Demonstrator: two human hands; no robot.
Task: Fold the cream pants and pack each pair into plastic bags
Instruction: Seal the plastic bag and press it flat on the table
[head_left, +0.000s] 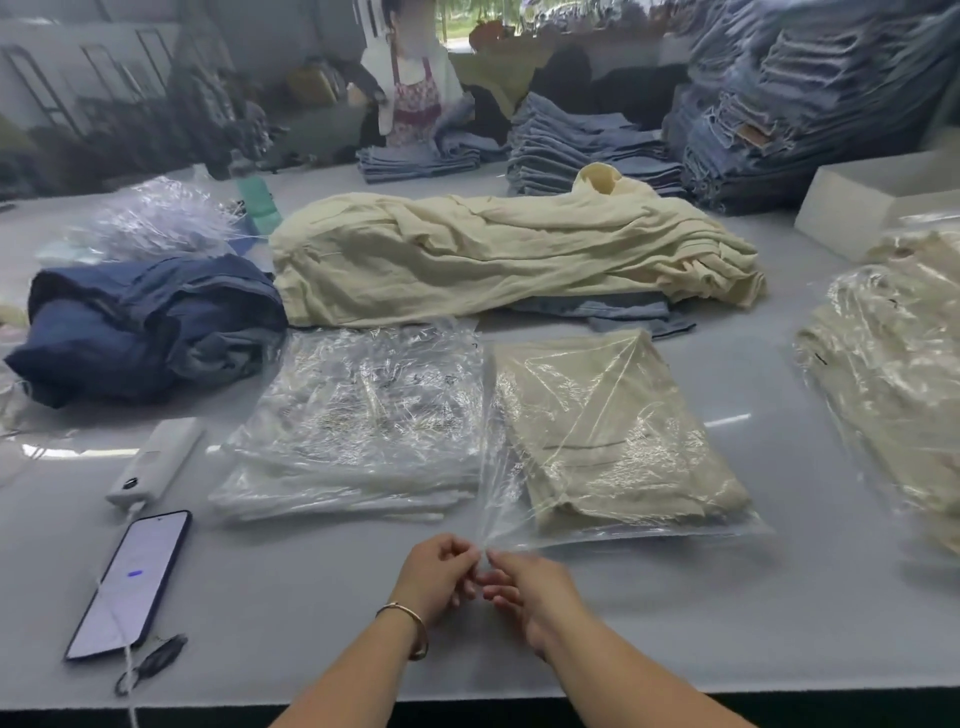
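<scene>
A folded pair of cream pants (613, 431) lies inside a clear plastic bag (649, 535) on the table in front of me. My left hand (439, 574) and my right hand (524, 587) meet at the bag's near left corner, both pinching its plastic edge. To the left of it rests a stack of empty plastic bags (358, 415). A heap of unfolded cream pants (498, 254) stretches across the middle of the table. More bagged cream pants (893, 374) are stacked at the right.
A phone (130, 582) and a white power bank (156, 462) lie at the near left, joined by a cable. Dark blue garments (145, 322) sit at the left. Stacks of jeans (582, 150) and a person stand at the far side. A white box (872, 202) is at far right.
</scene>
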